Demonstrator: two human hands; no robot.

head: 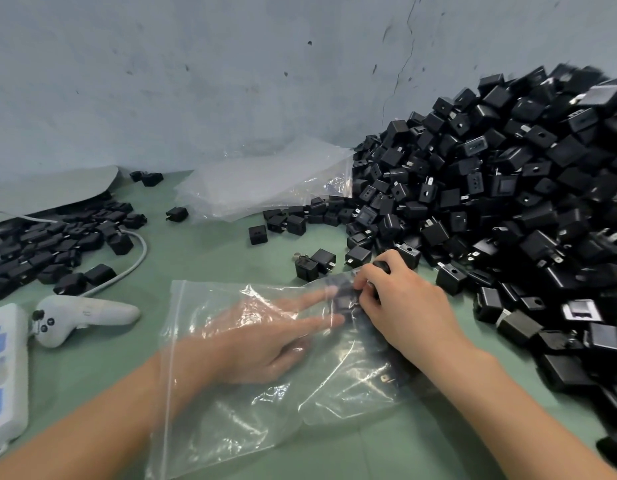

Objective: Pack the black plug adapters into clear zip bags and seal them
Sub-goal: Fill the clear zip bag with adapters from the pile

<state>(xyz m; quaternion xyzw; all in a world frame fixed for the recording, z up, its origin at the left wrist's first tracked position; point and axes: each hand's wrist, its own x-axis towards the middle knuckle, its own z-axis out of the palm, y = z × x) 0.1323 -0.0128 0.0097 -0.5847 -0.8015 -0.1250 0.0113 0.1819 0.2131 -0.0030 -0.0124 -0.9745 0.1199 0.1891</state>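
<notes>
Power strip (4, 372), white, sits at the far left edge of the green table (213, 251), with a white controller (78, 317) just beside it and a white cable (135, 261) curling behind. Further back on the left we see loose adapters (58, 244) scattered, partly under a grey sheet (54, 188).

At the centre lies the clear zip bag (231, 410), flat on the table, its zip strip running down the left side. Our left hand (265, 341) shows through the plastic, fingers straight and slightly spread, palm down; we cannot tell whether it is inside the bag or beneath it. Behind it, a stack of empty bags (265, 181) leans toward the wall.

Our right hand (404, 306) has its fingers curled, pinching a black adapter (345, 296) at the bag's upper right corner, touching the left fingertips. More dark adapters show through the bag under that wrist. The big adapter pile (508, 202) fills the right side.
</notes>
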